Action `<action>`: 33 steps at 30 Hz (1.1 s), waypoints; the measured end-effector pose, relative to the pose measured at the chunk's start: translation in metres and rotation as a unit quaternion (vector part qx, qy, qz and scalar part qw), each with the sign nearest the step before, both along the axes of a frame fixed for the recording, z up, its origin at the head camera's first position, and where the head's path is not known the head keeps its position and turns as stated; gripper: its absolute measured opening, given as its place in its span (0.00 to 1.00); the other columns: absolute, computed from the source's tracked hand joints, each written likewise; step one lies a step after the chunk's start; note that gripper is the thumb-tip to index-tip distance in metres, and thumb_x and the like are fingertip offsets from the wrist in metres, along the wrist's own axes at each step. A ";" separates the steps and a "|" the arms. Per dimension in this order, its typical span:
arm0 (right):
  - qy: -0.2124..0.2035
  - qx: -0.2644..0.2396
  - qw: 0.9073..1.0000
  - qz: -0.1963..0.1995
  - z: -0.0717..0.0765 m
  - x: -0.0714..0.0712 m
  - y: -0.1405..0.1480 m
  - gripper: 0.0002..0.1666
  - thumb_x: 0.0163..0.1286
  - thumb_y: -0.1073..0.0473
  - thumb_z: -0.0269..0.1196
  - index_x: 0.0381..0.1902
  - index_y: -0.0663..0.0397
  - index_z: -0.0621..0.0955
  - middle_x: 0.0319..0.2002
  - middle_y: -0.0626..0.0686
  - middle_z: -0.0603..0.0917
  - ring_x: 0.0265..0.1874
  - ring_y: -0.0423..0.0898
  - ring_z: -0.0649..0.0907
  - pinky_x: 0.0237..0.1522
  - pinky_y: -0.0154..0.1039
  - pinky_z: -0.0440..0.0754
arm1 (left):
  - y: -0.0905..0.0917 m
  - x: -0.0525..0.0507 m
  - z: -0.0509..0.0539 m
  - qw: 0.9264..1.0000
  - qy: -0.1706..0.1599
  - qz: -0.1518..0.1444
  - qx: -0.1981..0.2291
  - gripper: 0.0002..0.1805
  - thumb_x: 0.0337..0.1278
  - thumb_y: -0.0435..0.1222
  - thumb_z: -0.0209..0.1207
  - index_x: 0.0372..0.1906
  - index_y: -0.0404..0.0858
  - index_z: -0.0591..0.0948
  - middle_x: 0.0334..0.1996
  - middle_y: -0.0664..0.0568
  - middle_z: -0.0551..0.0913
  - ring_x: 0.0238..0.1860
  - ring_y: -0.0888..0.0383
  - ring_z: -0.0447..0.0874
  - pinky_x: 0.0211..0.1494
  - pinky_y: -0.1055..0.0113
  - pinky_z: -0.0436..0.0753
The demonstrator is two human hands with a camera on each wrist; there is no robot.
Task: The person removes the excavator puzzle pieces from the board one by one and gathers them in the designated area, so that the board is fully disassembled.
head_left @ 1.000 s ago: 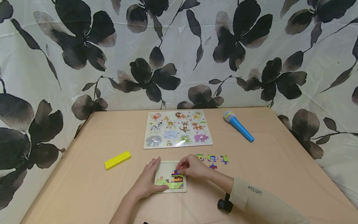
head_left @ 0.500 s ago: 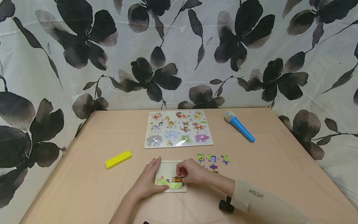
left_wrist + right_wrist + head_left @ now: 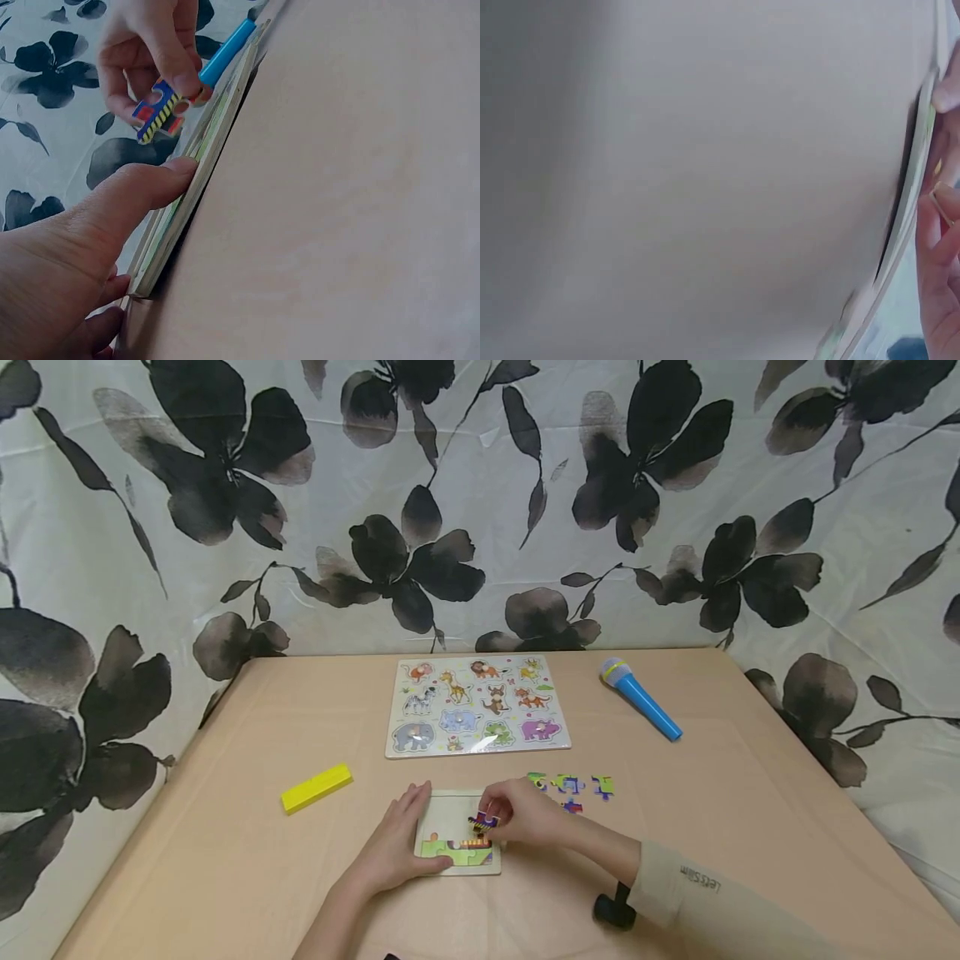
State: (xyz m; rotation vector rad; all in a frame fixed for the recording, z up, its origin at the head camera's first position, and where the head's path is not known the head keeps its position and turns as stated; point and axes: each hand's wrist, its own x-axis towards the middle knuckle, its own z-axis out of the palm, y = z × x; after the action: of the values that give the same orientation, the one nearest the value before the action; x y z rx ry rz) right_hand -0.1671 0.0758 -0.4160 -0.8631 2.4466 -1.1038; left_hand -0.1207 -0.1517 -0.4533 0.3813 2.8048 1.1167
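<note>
Yellow-striped jigsaw piece [image 3: 156, 116]: being pinched in the right hand [image 3: 521, 812], hovering over the wooden puzzle tray [image 3: 450, 814], right of the left hand [image 3: 396, 843]. With the latter, pressing a thumb on the tray's near side, laying straight fingers along its left. Inside the tray, lying joined: green pieces [image 3: 467, 857]. Counting around it: at least four loose pieces [image 3: 602, 787] rightward, one animal board [image 3: 474, 742] beyond, one blue microphone [image 3: 643, 702] beyond rightward, one yellow block [image 3: 317, 789] leftward.

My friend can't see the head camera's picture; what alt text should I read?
A person's right hand pinches a jigsaw piece above a partly filled puzzle tray, while the left hand rests along the tray's left edge. Loose pieces lie to the right, a yellow block to the left, and an animal puzzle board and blue microphone behind.
</note>
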 end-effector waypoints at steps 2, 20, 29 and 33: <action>-0.007 -0.017 1.000 -0.019 0.001 -0.001 0.010 0.13 0.49 0.68 0.70 0.31 0.54 0.78 0.25 0.45 0.77 0.23 0.39 0.75 0.26 0.30 0.78 | 0.000 0.001 0.000 1.000 -0.001 0.001 0.004 0.58 0.31 0.51 0.72 0.69 0.33 0.56 0.68 0.38 0.54 0.69 0.42 0.46 0.68 0.46 0.47; -0.041 -0.027 0.990 -0.130 0.006 0.003 0.123 0.11 0.58 0.69 0.62 0.41 0.67 0.82 0.34 0.55 0.79 0.29 0.46 0.81 0.29 0.32 0.81 | -0.001 -0.001 0.004 0.999 0.003 -0.032 -0.012 0.64 0.22 0.50 0.76 0.68 0.30 0.55 0.68 0.39 0.55 0.70 0.45 0.45 0.70 0.49 0.46; -0.055 0.003 0.982 -0.179 0.001 0.005 0.148 0.07 0.56 0.67 0.65 0.34 0.65 0.79 0.27 0.51 0.76 0.27 0.45 0.76 0.26 0.30 0.79 | 0.006 -0.005 0.012 0.998 0.016 -0.029 -0.053 0.62 0.21 0.50 0.76 0.67 0.28 0.58 0.67 0.39 0.57 0.69 0.43 0.45 0.67 0.42 0.42; -0.054 0.013 0.981 -0.185 0.001 0.005 0.151 0.07 0.56 0.68 0.65 0.34 0.67 0.80 0.26 0.51 0.77 0.25 0.45 0.75 0.23 0.30 0.77 | 0.009 -0.009 0.013 0.998 0.009 -0.028 -0.054 0.62 0.21 0.49 0.76 0.67 0.28 0.57 0.68 0.39 0.56 0.70 0.44 0.45 0.68 0.43 0.43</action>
State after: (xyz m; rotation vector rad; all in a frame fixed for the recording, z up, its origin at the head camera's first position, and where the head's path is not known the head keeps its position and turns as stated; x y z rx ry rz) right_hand -0.1625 0.2264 -0.4152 -0.3323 2.5847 -1.1982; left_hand -0.1299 -0.1423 -0.4401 0.4577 2.8350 0.9519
